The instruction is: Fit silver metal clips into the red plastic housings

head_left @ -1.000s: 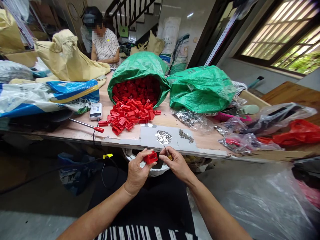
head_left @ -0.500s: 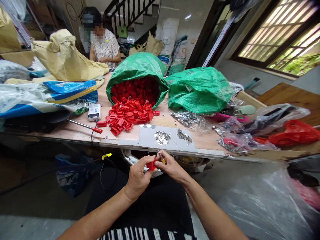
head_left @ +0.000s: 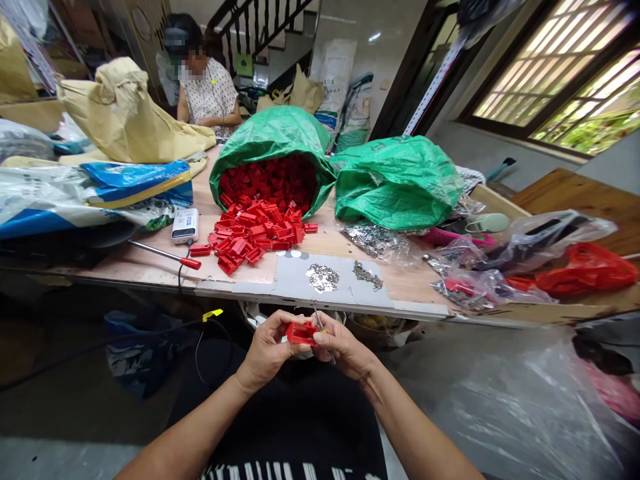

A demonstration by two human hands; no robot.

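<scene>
My left hand (head_left: 265, 348) pinches a small red plastic part (head_left: 301, 333) just below the table's near edge, over my lap. My right hand (head_left: 343, 350) touches the part's right end and grips a thin metal tool (head_left: 319, 319) with a yellow handle. Just beyond my hands, a grey sheet (head_left: 325, 280) on the table carries two little heaps of tiny metal pieces (head_left: 323, 277). Behind it a heap of red parts (head_left: 255, 230) spills from an open green sack (head_left: 273, 143).
A second green sack (head_left: 397, 180) lies to the right, with clear bags of metal bits (head_left: 465, 280) and a red bag (head_left: 585, 270). At left are a red-handled screwdriver (head_left: 165, 254), a white device (head_left: 185, 225) and paper and plastic sacks. Another person (head_left: 205, 83) sits at the far end.
Both hands dropped lower and closer to me. The red part turned from end-on to lying flat with its open side up, and my right hand closed in against it.
</scene>
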